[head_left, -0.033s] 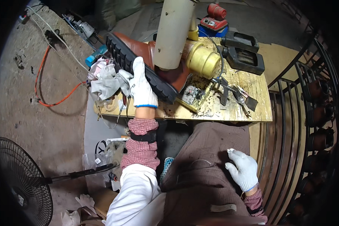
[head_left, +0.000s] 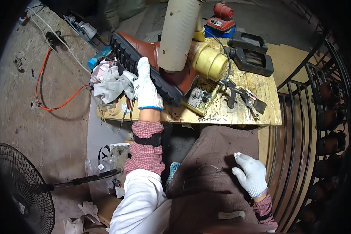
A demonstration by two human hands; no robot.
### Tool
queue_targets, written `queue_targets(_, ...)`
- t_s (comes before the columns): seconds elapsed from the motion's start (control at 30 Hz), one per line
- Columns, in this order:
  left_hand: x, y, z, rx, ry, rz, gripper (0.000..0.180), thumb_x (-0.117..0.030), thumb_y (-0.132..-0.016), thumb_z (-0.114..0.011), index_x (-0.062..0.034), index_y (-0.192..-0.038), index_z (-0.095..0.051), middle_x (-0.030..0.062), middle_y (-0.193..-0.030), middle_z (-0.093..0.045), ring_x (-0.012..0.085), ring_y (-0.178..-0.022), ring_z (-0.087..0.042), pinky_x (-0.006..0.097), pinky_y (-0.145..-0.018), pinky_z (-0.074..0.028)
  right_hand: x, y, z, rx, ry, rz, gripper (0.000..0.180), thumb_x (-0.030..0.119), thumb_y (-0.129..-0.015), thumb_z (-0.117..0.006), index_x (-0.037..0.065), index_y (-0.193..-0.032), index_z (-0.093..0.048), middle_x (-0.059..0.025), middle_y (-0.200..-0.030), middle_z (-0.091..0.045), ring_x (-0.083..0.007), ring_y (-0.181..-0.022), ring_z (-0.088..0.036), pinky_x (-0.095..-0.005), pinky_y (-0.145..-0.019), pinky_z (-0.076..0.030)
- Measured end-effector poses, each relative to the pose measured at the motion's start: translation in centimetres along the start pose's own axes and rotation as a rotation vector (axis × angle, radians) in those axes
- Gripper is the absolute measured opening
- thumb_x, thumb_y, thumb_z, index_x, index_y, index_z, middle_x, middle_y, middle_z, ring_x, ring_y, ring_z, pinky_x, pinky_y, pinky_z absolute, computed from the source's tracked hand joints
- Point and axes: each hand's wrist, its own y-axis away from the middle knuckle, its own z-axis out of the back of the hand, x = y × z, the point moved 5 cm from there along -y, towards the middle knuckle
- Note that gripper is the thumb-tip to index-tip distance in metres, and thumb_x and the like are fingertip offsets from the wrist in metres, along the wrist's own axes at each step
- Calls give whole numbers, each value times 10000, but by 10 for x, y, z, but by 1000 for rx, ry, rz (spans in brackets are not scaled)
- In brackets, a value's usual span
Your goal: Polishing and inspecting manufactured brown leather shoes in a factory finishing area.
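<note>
A brown leather boot [head_left: 134, 42] lies tipped on its side on the wooden bench top, its black lugged sole turned toward me. My left hand [head_left: 148, 89], in a white knit glove, grips the boot's edge with one digit laid up against the sole; its other fingers are partly hidden. A thick pale cylinder [head_left: 177, 35] stands in front of the boot and hides its middle. In a similar glove, my right hand [head_left: 251, 175] rests on my brown apron [head_left: 206, 167], fingers loosely apart and nothing in them.
Crumpled rags [head_left: 107, 84] lie left of the boot; a yellow cylindrical part [head_left: 210, 61] is to its right. Tools [head_left: 249, 102], a scrap-filled tray [head_left: 199, 99] and black containers [head_left: 253, 62] share the bench [head_left: 261, 87]. A fan [head_left: 23, 187] stands left, a shoe rack [head_left: 300, 117] right.
</note>
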Motion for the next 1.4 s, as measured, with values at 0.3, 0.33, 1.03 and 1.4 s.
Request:
queue_targets(0.3,17,45,43,-168,9,100,617,-420,-957,-723,-117,-1442,-491,57,-1288,-611,199,-1124,-613,384,-978,-529,48,-92,11,-74,59,359,454,202,-898,-693,69,-1329,-640,-124,-1275,-663,-300,-1048,-661,-400,-872,-510)
queue_targets(0.33,13,53,52,-177,3,100,617,-420,-957,-723,-117,-1442,-491,57,-1288,-611,199,-1124,-613,384,-978,-529,64,-107,13,-126,66,445,465,195,-886,-692,68,-1330,-635,-120,-1287,-654,-302,-1044,-659,-401,-869,-511)
queue_targets(1.03,20,234,17,726,306,873,886,-764,-960,-430,-132,-1578,-368,46,-1573,-441,272,-1389,-435,424,-1227,-292,74,11,81,178,133,386,460,495,-844,-767,64,-973,-667,-131,-861,-630,-367,-810,-615,-445,-736,-483)
queue_targets(1.4,-33,307,-121,1536,145,463,1038,-777,-926,-486,-70,-1634,-208,144,-1303,-593,224,-1111,-609,399,-1036,-470,178,78,395,-888,1645,188,351,398,-952,-628,70,-868,-717,-143,-803,-670,-417,-746,-634,-481,-714,-502)
